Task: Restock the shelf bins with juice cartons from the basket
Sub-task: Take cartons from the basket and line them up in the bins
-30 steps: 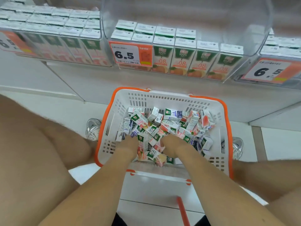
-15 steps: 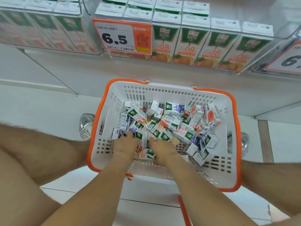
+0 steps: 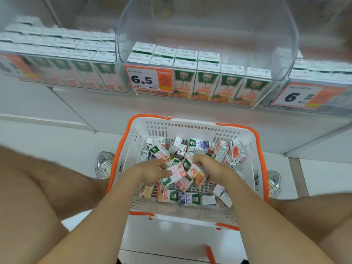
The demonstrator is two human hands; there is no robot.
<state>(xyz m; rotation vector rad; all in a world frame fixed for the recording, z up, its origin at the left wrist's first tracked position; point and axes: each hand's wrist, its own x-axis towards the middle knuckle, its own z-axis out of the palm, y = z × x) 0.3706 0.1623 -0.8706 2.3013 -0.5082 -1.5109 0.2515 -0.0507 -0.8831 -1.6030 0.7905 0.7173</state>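
White plastic with an orange rim, the basket (image 3: pixel 192 124) sits on the pale floor between the person's bare knees, just below the shelf. Loose juice cartons (image 3: pixel 198 144) lie jumbled in it. They are thickest toward the far wall, with a thinner row along the near wall and some slotted bottom showing between.

Both hands are down inside the basket, close together over its middle. The left hand (image 3: pixel 150 171) has its fingers curled round a pink and white carton (image 3: pixel 176 173). The right hand (image 3: pixel 212 166) has its fingers curled over a carton with an orange fruit picture (image 3: pixel 199 176). These two cartons touch each other between the hands. One or two more are bunched with them, and I cannot tell which hand holds those.

Above, the middle bin (image 3: pixel 276 60) of clear plastic holds upright cartons (image 3: pixel 204 82), three rows deep at its left and one row at its right. A price tag (image 3: pixel 148 79) reading 6.5 is fixed to its front. The left bin (image 3: pixel 62 85) is packed with cartons and blurred. The right bin (image 3: pixel 323 111) carries a second tag (image 3: pixel 297 96), also marked 6.5.

A silvery left shoe (image 3: pixel 103 164) and right shoe (image 3: pixel 273 182) stand just outside the basket's side walls.
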